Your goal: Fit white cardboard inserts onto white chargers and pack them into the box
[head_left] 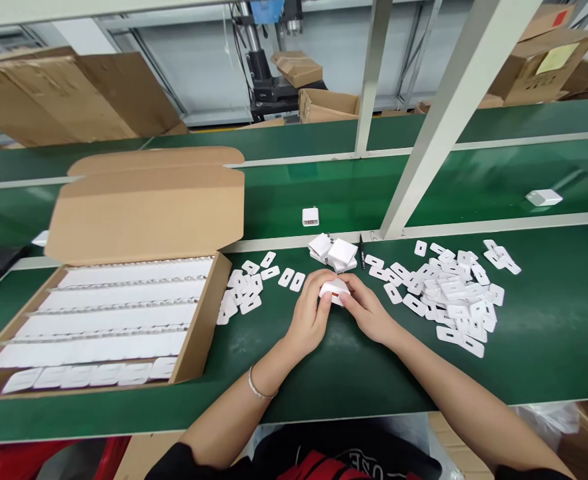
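A white charger [335,288] with a reddish-orange port on its near face is held between both hands over the bench. My left hand [310,310] grips its left side, the thumb near the port. From the right, my right hand [369,308] closes on it with thumb and fingers. Just beyond my hands lies a small stack of white chargers [343,253], with a black pen [361,252] beside it. Small white slotted plates lie in a large pile [454,290] to the right and a smaller pile [244,290] to the left.
At left stands an open cardboard box [199,327] with rows of white chargers inside. One charger [311,217] sits on the green conveyor beyond the bench edge, another white one [544,197] farther right. A slanting white post [439,127] rises behind the bench.
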Available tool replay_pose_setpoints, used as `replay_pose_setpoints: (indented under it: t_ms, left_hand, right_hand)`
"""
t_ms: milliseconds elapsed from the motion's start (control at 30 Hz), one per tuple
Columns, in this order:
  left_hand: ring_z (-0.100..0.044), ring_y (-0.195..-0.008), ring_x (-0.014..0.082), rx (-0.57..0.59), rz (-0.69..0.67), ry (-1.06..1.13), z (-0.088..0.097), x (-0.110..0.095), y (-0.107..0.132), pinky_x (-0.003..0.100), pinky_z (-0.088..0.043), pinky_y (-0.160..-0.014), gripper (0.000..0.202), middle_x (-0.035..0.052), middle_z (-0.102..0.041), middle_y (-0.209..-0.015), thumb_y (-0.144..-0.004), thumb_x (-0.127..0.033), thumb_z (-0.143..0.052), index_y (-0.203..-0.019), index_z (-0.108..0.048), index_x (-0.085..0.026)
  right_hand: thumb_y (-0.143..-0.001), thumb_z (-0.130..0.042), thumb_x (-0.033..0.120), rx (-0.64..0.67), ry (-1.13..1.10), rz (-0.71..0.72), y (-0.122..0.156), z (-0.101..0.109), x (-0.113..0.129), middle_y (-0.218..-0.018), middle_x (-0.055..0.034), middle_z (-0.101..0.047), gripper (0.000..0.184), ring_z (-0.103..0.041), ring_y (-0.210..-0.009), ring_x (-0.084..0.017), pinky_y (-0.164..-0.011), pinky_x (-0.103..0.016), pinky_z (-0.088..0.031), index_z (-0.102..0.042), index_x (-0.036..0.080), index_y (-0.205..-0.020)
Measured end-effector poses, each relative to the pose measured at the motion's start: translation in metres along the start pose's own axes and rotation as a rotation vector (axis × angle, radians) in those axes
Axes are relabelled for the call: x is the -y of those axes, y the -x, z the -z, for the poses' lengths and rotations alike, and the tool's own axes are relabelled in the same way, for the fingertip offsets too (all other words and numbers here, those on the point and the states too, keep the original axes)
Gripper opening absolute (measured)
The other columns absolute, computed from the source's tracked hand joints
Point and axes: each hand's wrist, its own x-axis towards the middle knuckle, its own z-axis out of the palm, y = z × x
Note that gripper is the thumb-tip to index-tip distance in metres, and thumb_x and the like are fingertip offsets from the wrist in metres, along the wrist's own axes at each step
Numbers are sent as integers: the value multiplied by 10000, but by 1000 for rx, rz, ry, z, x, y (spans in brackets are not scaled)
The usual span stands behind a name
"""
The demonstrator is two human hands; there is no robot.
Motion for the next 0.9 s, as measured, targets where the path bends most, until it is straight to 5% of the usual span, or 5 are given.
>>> replay_pose_setpoints:
  t_ms: [233, 433, 567, 733, 900]
  left_hand:
    - [-539, -1323, 256, 21, 39, 17, 3, 12, 1, 412, -515, -1059, 462, 119, -517, -1357, -1116, -528, -297, -1302, -632, -271]
    - [-642, -1172, 250, 148, 111, -26, 4, 14, -1, 400, -524, -1018, 539, 126, -662, -1260, -1110, -562, -293, -1389, -598, -216]
    - [-658, -1192, 254, 85, 161, 70, -3, 15, -1, 390, -530, -1014, 504, 125, -698, -1286, -1095, -574, -369, -1309, -633, -202]
    - [-681, -888, 192, 79, 231, 226, -17, 23, -1, 327, -568, -791, 530, 103, -714, -1161, -1078, -622, -374, -1245, -636, -193]
    - [-692, -975, 218, 78, 240, 269, -22, 26, -4, 370, -562, -914, 584, 105, -711, -1143, -1060, -684, -343, -1227, -616, -196]
  right_hand:
    - [-1017, -563, 594, -28, 55, 75, -1, 6, -1, -984, -36, -617, 378, -548, -819, -197, -733, -339, -453, -591, 243, -1155]
    - [-1006, -568, 605, -88, 130, 131, -2, 7, -3, -925, -27, -593, 389, -515, -778, -192, -716, -338, -451, -580, 235, -1125]
    - [-1012, -549, 594, -124, 125, 83, -1, 2, -4, -888, -17, -592, 367, -534, -757, -190, -697, -332, -465, -568, 237, -1095]
    - [-999, -561, 572, -198, 215, -21, -1, 2, -9, -766, 7, -601, 332, -528, -649, -178, -614, -311, -420, -569, 239, -1000]
    - [-991, -575, 598, -162, 318, -65, 0, 10, -5, -735, 11, -631, 359, -565, -641, -189, -619, -315, -428, -585, 239, -991]
